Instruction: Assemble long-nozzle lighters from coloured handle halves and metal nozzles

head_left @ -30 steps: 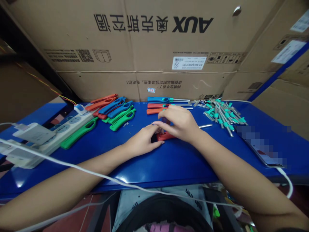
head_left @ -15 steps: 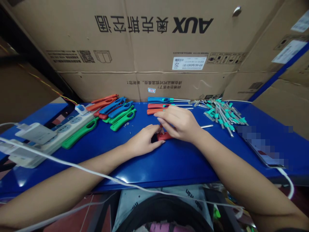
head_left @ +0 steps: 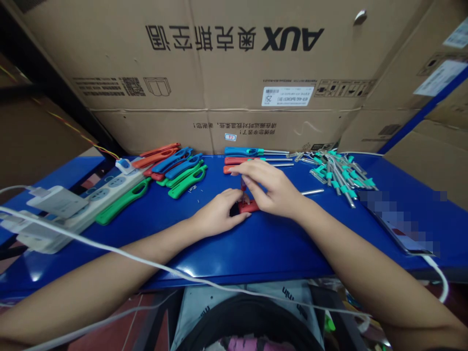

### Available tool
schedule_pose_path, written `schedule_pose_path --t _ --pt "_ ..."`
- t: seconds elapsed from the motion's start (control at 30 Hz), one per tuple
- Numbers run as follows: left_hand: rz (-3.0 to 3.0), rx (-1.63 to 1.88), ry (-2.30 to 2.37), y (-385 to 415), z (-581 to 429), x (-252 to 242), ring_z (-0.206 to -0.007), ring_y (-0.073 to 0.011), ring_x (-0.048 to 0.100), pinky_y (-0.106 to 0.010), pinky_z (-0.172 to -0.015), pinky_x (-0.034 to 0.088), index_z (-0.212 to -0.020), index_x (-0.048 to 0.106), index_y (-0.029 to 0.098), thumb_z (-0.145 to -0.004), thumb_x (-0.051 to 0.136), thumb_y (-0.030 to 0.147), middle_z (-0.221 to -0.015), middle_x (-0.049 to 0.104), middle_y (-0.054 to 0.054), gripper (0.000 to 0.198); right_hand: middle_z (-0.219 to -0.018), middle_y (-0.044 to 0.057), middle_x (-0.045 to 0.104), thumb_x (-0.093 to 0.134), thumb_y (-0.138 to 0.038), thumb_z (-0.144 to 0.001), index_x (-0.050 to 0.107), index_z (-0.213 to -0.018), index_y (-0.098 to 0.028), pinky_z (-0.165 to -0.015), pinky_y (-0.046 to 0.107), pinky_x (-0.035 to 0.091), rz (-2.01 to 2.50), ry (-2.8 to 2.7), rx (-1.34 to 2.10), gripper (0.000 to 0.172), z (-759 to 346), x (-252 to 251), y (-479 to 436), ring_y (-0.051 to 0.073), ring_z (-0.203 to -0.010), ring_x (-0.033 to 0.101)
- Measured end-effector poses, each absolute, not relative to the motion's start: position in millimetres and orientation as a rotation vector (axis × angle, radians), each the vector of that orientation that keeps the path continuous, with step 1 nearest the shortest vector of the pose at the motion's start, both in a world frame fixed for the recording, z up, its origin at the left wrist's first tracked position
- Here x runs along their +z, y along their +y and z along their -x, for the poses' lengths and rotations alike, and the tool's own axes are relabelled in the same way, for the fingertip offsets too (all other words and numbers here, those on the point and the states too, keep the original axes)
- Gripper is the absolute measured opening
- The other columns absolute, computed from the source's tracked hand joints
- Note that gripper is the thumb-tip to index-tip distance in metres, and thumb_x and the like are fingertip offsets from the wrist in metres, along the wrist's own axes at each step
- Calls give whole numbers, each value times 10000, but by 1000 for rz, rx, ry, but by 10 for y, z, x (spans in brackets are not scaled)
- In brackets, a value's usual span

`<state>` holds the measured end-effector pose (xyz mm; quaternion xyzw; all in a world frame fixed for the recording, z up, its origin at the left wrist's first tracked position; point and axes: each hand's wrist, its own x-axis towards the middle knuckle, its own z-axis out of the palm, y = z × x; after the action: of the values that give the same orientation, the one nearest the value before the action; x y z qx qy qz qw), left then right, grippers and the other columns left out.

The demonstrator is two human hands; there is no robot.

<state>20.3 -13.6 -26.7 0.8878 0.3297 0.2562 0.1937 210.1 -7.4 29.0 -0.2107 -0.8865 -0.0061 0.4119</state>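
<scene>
My left hand [head_left: 218, 214] is closed on the end of a red lighter [head_left: 250, 205] lying on the blue table, thumb along its near side. My right hand [head_left: 272, 187] is curled over a small screwdriver [head_left: 243, 187], held upright with its thin shaft reaching down to the lighter's red body. The lighter's metal tube [head_left: 313, 191] sticks out to the right, past my right hand. My fingers hide the screwdriver's top and much of the lighter. A few tiny screws [head_left: 193, 189] lie loose on the table, left of my hands.
Behind my hands are a blue lighter [head_left: 237, 151] and red and orange ones. Coloured handle shells [head_left: 186, 181] are piled left, by a power strip [head_left: 106, 190]. Metal tubes with teal parts [head_left: 343, 178] and a phone [head_left: 398, 224] lie right. A white cable [head_left: 175, 273] crosses in front.
My right hand has shifted slightly at the screwdriver, and more of its red handle and shaft now shows. The left hand and the lighter stay in place.
</scene>
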Motion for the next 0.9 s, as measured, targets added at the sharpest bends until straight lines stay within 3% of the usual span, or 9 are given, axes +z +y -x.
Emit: schedule_pose_path --t 0.1,0.23,0.47,0.67,0.8,0.9 --pt "-2485 717 928 -132 -201 -277 -871 -227 627 -371 -806 514 -979 598 159 -877 651 285 -964 662 -84 170 -964 65 733 449 -202 -1002 657 -1098 -196 -861 356 521 517 -2169 69 229 -2088 285 -71 182 -918 651" --pt "-2494 736 913 -128 -202 -284 -882 -220 634 -360 -812 516 -1019 593 163 -875 660 273 -981 669 -75 194 -884 75 735 586 -291 -954 672 -957 -171 -785 359 513 485 -2195 -162 148 -2119 266 -41 202 -824 641" --pt "-2479 736 896 -119 -196 -286 -881 -222 627 -365 -817 519 -989 601 161 -874 664 270 -967 658 -76 170 -1055 72 734 427 -191 -1012 640 -1187 -201 -930 368 499 510 -2171 161 275 -2056 245 -80 181 -1011 652" --pt "-2494 744 897 -120 -203 -282 -871 -218 636 -358 -806 518 -1020 597 154 -870 669 259 -970 667 -72 197 -896 78 747 590 -340 -955 688 -981 -174 -799 374 477 570 -2225 -205 194 -2136 275 -49 220 -862 647" --pt "-2484 730 896 -115 -195 -282 -859 -217 627 -360 -791 519 -978 595 157 -877 659 279 -953 662 -73 171 -1091 93 723 421 -234 -1017 623 -1214 -186 -910 394 467 571 -2241 59 286 -2095 267 -72 215 -1029 629" --pt "-2490 735 897 -113 -189 -281 -846 -212 622 -353 -779 519 -944 589 162 -872 665 276 -929 654 -64 155 -1039 60 729 420 -188 -1012 602 -1250 -205 -918 361 472 534 -2170 250 300 -2061 235 -65 180 -982 636"
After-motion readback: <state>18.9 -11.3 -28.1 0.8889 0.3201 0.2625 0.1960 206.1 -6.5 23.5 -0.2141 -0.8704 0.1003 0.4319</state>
